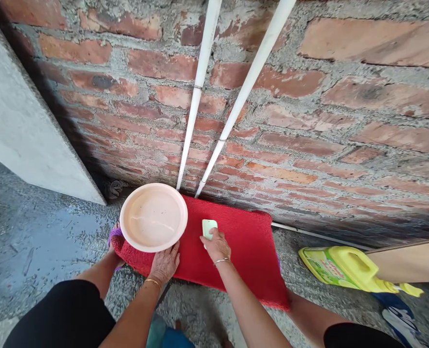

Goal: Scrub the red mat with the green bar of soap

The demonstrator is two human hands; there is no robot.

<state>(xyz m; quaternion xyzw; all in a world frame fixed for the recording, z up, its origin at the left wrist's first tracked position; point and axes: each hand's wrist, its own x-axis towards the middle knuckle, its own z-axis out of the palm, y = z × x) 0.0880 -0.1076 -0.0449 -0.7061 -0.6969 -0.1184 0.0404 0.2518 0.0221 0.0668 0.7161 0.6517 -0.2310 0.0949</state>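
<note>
A red mat (pixel 243 246) with a fuzzy edge is spread out low in front of me, between my legs. My right hand (pixel 217 245) is closed on a pale green, rounded scrub brush (pixel 209 226), which rests against the mat; its underside is hidden. A pale pink basin (pixel 154 217) with a little water in it stands on the mat's left part. Just below the basin's rim, my left hand (pixel 166 263) lies flat on the mat, fingers extended. Whether its fingertips touch the basin is hard to tell.
Two white pipes (pixel 232 116) run down the brick wall (pixel 290 159) behind the mat. A yellow detergent jug (pixel 345 268) lies on the right, near a board (pixel 413 258) and a shoe (pixel 401 319). A grey slab (pixel 36 111) leans at the left over wet concrete (pixel 51 227).
</note>
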